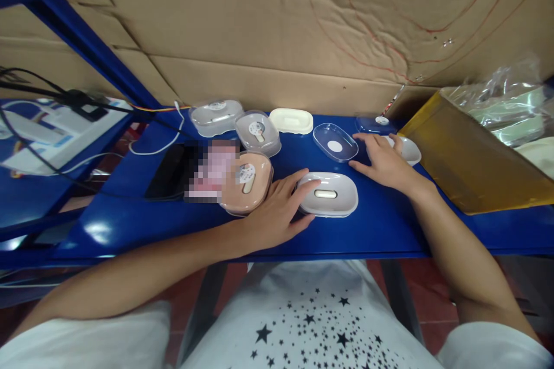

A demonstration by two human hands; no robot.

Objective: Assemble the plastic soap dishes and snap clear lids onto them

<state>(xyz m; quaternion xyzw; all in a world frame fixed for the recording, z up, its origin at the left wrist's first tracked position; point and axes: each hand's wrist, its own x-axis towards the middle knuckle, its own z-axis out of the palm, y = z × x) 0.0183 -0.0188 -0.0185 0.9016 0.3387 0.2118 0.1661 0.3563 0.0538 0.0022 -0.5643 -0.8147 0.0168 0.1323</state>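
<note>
My left hand (277,210) lies on the blue table (381,230), fingers stretched out, fingertips touching the left edge of a white soap-dish base (335,196). A pink lidded soap box (246,184) sits just left of that hand. My right hand (383,161) rests flat on the table with fingers apart, between a clear lid (335,142) with a round white sticker and a small white piece (409,150). Neither hand holds anything.
At the back stand two clear-lidded soap boxes (216,117) (258,132), a cream tray (291,120) and a clear piece (374,123). A black phone (167,172) lies left. A yellow-brown box (467,155) with plastic bags stands right. Cardboard lines the back wall; cables run left.
</note>
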